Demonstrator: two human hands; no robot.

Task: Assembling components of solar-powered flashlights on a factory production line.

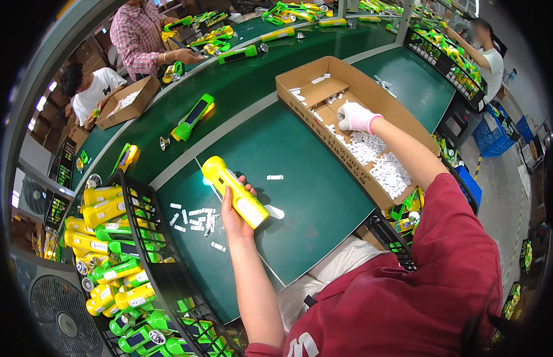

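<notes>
My left hand [236, 221] is wrapped round a yellow flashlight [230, 188] with a white panel along its body, tilted above the green worktable [312, 238]. A glow shows beside its head end. My right hand [356, 117], in a white glove with a pink cuff, reaches into a long cardboard box [327, 141]. Its fingers are curled together; whatever they may hold is hidden. Small white plastic parts [388, 171] heap up in the box's near end. By the flashlight's lower end lies a white rounded piece [276, 212]. Several small white strips [199, 220] are scattered left of my left hand.
At left a black crate [163, 279] is full of yellow and green flashlights. Beyond the table a green conveyor belt [241, 83] carries flashlights, including a green one [194, 118]. Other people work across the belt and at far right. A fan [65, 318] stands lower left.
</notes>
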